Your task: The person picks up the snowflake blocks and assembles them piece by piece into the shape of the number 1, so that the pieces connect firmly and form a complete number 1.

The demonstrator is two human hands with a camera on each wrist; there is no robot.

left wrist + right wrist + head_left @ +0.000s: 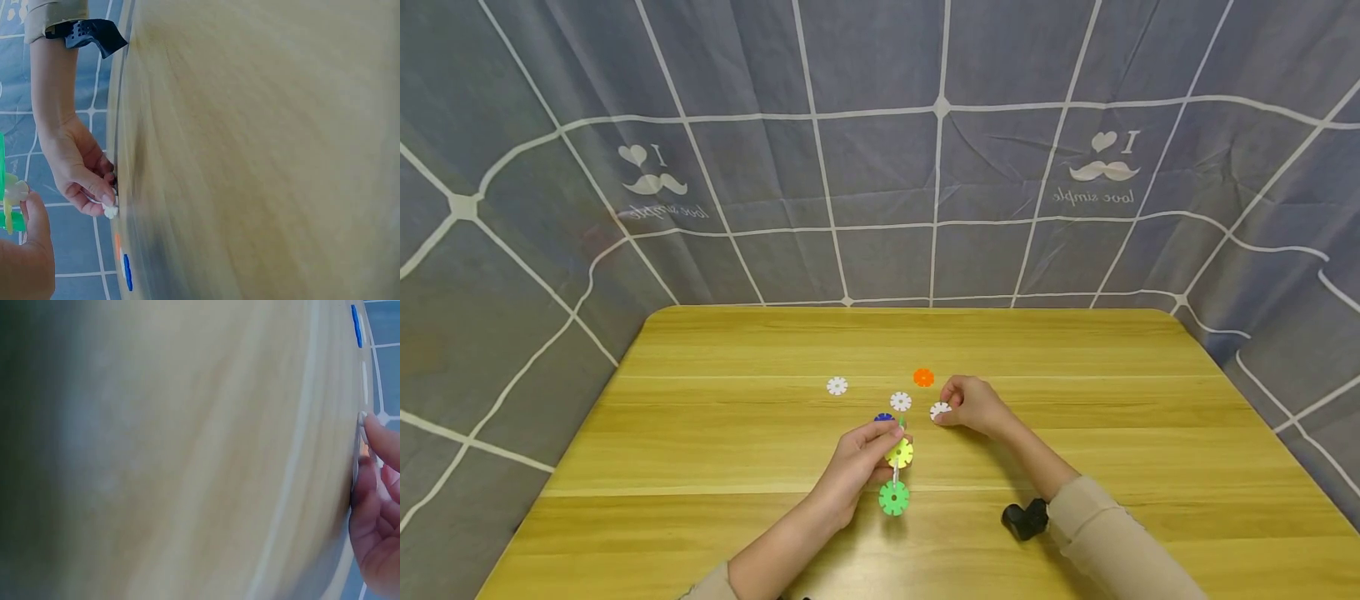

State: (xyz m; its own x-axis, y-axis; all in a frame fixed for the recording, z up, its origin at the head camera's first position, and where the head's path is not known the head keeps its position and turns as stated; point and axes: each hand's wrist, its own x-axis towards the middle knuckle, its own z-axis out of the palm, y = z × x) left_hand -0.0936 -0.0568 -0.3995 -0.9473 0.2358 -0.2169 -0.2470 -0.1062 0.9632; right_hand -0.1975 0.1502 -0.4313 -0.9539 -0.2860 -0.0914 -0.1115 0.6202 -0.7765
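Note:
Between thumb and fingers, my left hand (853,458) grips a joined chain of notched plastic discs. A yellow notched disc (904,461) faces up at the thumb, and a bright green disc (893,506) hangs at the near end, with a white disc edge-on between them. Part of the chain is hidden behind the fingers. To its right, my right hand (981,408) pinches a white notched disc (938,408) by thumb and forefinger. In the left wrist view that white disc (110,211) shows at the thumb tip.
Loose notched discs lie on the wooden table (715,450): a white one (837,386), another white one (900,402), an orange one (923,377) and a partly covered blue one (883,416). A black wrist-worn device (1025,519) sits by the right sleeve. A grey curtain (880,175) surrounds the table.

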